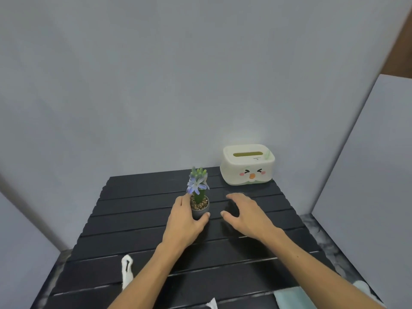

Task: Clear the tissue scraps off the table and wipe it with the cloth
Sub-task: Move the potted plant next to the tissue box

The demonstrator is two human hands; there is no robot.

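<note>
A black slatted table (138, 221) fills the lower middle of the view. My left hand (184, 221) is wrapped around a small dark pot with a green and purple flower plant (199, 197) near the table's middle. To the right of the pot, my right hand (245, 214) hovers open, fingers spread, holding nothing. A white tissue scrap (127, 272) lies on the near left of the table, partly behind my left forearm. Another white scrap (211, 304) peeks out at the bottom edge. A pale teal cloth (289, 297) lies at the near right, partly under my right forearm.
A cream tissue box (247, 166) with a cartoon face stands at the table's far right corner against the grey wall. Grey panels close in on the left and right sides. A marbled floor (316, 228) shows beside the table's right edge.
</note>
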